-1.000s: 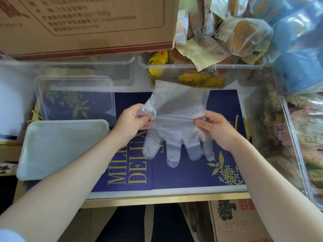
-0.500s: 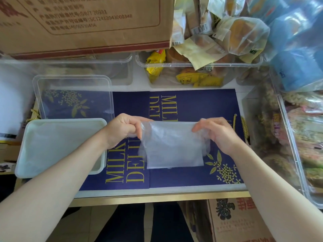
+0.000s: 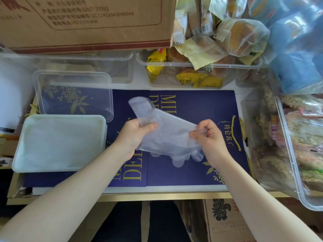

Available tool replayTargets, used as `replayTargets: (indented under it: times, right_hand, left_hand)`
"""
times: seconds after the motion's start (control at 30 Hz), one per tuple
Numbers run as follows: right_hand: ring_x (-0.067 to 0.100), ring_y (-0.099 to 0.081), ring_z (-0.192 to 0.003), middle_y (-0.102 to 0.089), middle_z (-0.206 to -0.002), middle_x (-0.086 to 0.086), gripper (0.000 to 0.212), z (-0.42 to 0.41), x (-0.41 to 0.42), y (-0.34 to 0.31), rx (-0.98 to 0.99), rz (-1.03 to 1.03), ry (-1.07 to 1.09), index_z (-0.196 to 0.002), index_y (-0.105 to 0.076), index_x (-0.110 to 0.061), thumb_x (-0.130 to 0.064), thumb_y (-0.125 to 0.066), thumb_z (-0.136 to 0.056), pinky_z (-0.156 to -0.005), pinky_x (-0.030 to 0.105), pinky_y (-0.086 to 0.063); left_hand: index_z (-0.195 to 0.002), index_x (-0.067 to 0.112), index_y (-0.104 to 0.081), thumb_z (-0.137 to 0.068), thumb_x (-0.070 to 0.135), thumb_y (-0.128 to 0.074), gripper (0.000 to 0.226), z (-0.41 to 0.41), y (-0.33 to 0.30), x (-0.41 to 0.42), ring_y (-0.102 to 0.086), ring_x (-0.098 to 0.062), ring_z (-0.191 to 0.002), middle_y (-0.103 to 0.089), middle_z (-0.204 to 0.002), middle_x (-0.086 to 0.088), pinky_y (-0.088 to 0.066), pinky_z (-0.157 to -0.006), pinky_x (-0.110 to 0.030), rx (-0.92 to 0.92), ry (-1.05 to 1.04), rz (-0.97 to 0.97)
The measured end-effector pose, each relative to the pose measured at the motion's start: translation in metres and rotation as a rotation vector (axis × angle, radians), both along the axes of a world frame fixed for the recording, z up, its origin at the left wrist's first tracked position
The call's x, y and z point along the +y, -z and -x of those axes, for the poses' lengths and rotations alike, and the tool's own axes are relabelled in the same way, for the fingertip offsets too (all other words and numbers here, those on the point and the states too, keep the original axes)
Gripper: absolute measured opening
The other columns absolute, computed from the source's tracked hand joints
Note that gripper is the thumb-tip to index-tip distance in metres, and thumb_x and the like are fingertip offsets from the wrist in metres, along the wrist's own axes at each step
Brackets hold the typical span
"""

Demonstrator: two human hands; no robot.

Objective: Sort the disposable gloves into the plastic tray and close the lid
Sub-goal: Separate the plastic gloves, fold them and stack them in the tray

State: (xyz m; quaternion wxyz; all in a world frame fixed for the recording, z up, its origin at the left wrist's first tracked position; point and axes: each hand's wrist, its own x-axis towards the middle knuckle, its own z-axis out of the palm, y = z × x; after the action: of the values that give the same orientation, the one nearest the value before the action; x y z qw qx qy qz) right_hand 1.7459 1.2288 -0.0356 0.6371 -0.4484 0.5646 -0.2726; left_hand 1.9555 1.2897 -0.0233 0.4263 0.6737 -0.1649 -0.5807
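We hold one clear glove (image 3: 167, 135) stretched between our hands over the blue paper bags (image 3: 192, 109). Half a second ago it was a folded rectangle hanging from both hands; now it is opened out, thumb pointing far-left and fingertips hanging toward the near edge. Our left hand (image 3: 134, 135) pinches it near the thumb base with thumb on top; our right hand (image 3: 208, 135) has curled fingers gripping the opposite edge. The white tray (image 3: 19, 154) sits at the left as before, its clear lid (image 3: 38, 95) just beyond it.
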Motion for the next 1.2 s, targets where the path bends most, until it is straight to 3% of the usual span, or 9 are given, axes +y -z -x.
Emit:
replayTargets:
  times: [0.13, 0.33, 0.43, 0.53, 0.63, 0.8, 0.87, 1.0, 1.2]
  right_hand:
    - [0.014, -0.067, -0.08, -0.07, -0.084, 0.0, 0.049, 0.007, -0.009, -0.004, 0.133, -0.03, -0.282, -0.117, -0.055, -0.027, 0.0, -0.07, -0.078, -0.08, 0.027, -0.054]
    - [0.01, -0.065, -0.075, -0.073, -0.083, 0.0, 0.009, -0.021, -0.022, -0.031, 0.183, 0.038, -0.617, -0.09, -0.07, -0.014, -0.019, -0.069, -0.083, -0.072, 0.025, -0.051]
    - [0.006, -0.042, -0.054, -0.049, -0.06, -0.002, 0.019, -0.041, -0.013, -0.032, 0.251, 0.175, -0.623, -0.072, -0.058, -0.007, -0.016, -0.064, -0.087, -0.052, 0.021, -0.035]
    - [0.008, -0.033, -0.053, -0.042, -0.059, 0.0, 0.027, -0.052, -0.008, -0.029, 0.307, 0.24, -0.501, -0.07, -0.05, 0.0, -0.018, -0.063, -0.087, -0.051, 0.027, -0.029]
    - [0.007, -0.028, -0.051, -0.037, -0.054, -0.006, 0.031, -0.058, -0.003, -0.028, 0.389, 0.32, -0.513, -0.062, -0.044, -0.011, -0.017, -0.061, -0.087, -0.048, 0.024, -0.025]
    - [0.008, -0.035, -0.054, -0.043, -0.053, -0.008, 0.033, -0.07, 0.006, -0.04, 0.37, 0.452, -0.703, -0.059, -0.047, -0.022, -0.016, -0.058, -0.09, -0.055, 0.026, -0.032]
    - [0.012, -0.04, -0.056, -0.05, -0.055, -0.008, 0.032, -0.075, 0.007, -0.045, 0.377, 0.49, -0.766, -0.061, -0.053, -0.026, -0.019, -0.056, -0.092, -0.056, 0.029, -0.036]
    - [0.017, -0.054, -0.07, -0.064, -0.076, -0.004, 0.012, -0.09, 0.007, -0.051, 0.373, 0.506, -0.817, -0.09, -0.068, -0.016, -0.019, -0.056, -0.092, -0.067, 0.031, -0.044]
    - [0.007, -0.051, -0.062, -0.063, -0.073, -0.008, 0.011, -0.13, 0.016, -0.058, 0.352, 0.376, -0.789, -0.085, -0.059, -0.025, -0.022, -0.069, -0.081, -0.057, 0.018, -0.038]
  left_hand:
    - [-0.089, 0.021, -0.071, -0.085, 0.016, -0.067, 0.008, -0.002, -0.01, 0.001, -0.067, -0.014, -0.086, -0.073, -0.089, 0.001, -0.051, -0.076, -0.027, -0.206, 0.134, 0.062]
    - [-0.094, 0.017, -0.071, -0.083, 0.013, -0.068, 0.012, -0.006, -0.019, 0.006, -0.066, -0.009, -0.087, -0.072, -0.092, 0.002, -0.05, -0.081, -0.029, -0.355, 0.343, 0.168]
    - [-0.114, 0.02, -0.057, -0.079, 0.019, -0.073, 0.038, -0.006, -0.014, 0.01, -0.062, -0.007, -0.097, -0.067, -0.1, 0.011, -0.047, -0.09, -0.024, -0.46, 0.25, 0.22]
    - [-0.132, 0.01, -0.04, -0.081, 0.014, -0.07, 0.059, -0.005, -0.016, 0.019, -0.051, -0.013, -0.114, -0.053, -0.12, 0.005, -0.037, -0.097, -0.013, -0.77, 0.025, 0.409]
    - [-0.133, 0.001, -0.04, -0.086, 0.022, -0.058, 0.055, -0.01, -0.011, 0.026, -0.031, -0.022, -0.134, -0.036, -0.143, -0.013, -0.021, -0.114, -0.022, -1.147, 0.258, 0.648]
    - [-0.144, 0.016, -0.028, -0.091, 0.025, -0.057, 0.061, -0.008, -0.013, 0.025, -0.023, 0.012, -0.126, -0.026, -0.141, 0.018, -0.019, -0.104, -0.002, -0.608, 0.404, 0.443]
    - [-0.141, 0.025, -0.033, -0.092, 0.025, -0.056, 0.055, -0.014, -0.012, 0.026, -0.036, 0.009, -0.121, -0.037, -0.134, 0.025, -0.027, -0.096, -0.001, -0.53, 0.389, 0.393]
    - [-0.112, 0.032, -0.059, -0.085, 0.042, -0.055, 0.029, -0.03, -0.011, 0.034, -0.062, -0.011, -0.099, -0.068, -0.107, 0.008, -0.047, -0.089, -0.031, -0.424, 0.304, 0.394]
    - [-0.084, 0.015, -0.07, -0.08, 0.044, -0.068, 0.029, -0.084, -0.024, 0.057, -0.058, -0.008, -0.072, -0.072, -0.077, -0.003, -0.046, -0.07, -0.03, -0.338, 0.072, 0.266]
